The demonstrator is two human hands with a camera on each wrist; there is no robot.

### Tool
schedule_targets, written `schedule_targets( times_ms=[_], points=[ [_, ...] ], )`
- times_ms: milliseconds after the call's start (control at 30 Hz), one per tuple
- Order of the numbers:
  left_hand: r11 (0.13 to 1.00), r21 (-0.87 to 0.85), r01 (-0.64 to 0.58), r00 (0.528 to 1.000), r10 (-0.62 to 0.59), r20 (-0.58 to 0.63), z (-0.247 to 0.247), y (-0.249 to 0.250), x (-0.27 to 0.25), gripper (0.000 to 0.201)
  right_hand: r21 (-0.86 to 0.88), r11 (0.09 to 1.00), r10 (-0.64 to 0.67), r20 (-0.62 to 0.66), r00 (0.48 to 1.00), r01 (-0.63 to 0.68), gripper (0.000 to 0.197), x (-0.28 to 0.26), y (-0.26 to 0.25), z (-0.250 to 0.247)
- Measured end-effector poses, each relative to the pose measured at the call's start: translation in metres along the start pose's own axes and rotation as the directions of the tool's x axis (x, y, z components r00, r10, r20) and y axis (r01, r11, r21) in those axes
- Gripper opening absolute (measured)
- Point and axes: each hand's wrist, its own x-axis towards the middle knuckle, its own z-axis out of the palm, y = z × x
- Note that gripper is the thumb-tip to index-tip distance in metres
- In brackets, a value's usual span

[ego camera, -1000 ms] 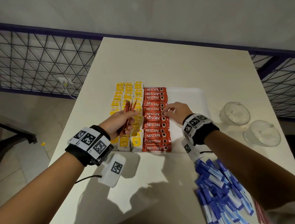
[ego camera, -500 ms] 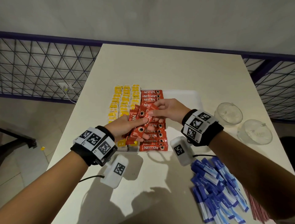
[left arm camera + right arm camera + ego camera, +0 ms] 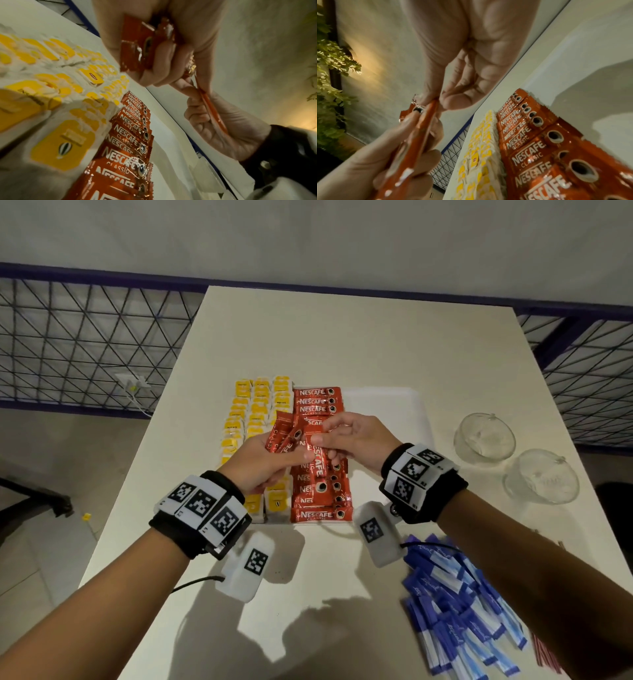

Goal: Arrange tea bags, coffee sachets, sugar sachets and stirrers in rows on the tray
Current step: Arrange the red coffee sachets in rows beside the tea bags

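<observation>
A white tray (image 3: 407, 409) holds three rows of yellow tea bags (image 3: 260, 402) on its left and one overlapping row of red coffee sachets (image 3: 317, 400) beside them. Above that row my left hand (image 3: 270, 460) grips a small fan of coffee sachets (image 3: 284, 436). My right hand (image 3: 349, 436) pinches the top end of one sachet (image 3: 320, 463) hanging from that bundle. The left wrist view shows this sachet (image 3: 211, 115) edge-on between the right hand's thumb and fingers. Blue sugar sachets (image 3: 459, 604) lie piled at the near right, with red stirrers (image 3: 544, 652) at the frame's edge.
Two clear glass cups (image 3: 484, 438) (image 3: 541, 475) stand upside down to the right of the tray. The tray's right half is bare white. The table's left edge drops to a tiled floor, and a dark wire fence runs behind.
My right hand left the tray row and came to the left hand's bundle, where it now pinches one sachet. The left hand rose slightly and fanned its sachets.
</observation>
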Motion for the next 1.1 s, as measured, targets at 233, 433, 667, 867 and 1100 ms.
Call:
schedule_targets(
  times_ms=[233,433,667,867,1100],
  points=[
    [0.991,-0.132,0.007,0.984,-0.031,-0.178,0.003,-0.006,0.013,0.024,-0.061,0.989,0.147,0.178,0.973,-0.138,0.015,-0.002,0.021,0.005],
    [0.988,-0.142,0.063,0.972,-0.093,-0.217,-0.005,-0.014,0.018,0.014,-0.111,0.992,0.067,0.035,0.997,-0.063,0.011,0.004,0.025,-0.013],
    [0.970,-0.162,0.179,0.965,-0.205,-0.164,-0.018,-0.018,0.015,0.019,-0.451,0.881,0.079,-0.154,0.985,-0.141,0.017,0.023,0.038,-0.029],
    [0.966,-0.157,0.205,0.962,-0.228,-0.148,-0.022,-0.016,0.014,0.019,-0.697,0.702,0.072,-0.135,0.988,-0.146,0.025,0.028,0.048,-0.021],
    [0.960,-0.179,0.216,0.965,-0.238,-0.111,-0.020,-0.013,0.015,0.019,-0.653,0.741,0.063,-0.167,0.984,-0.159,0.017,0.030,0.051,-0.018]
  ],
)
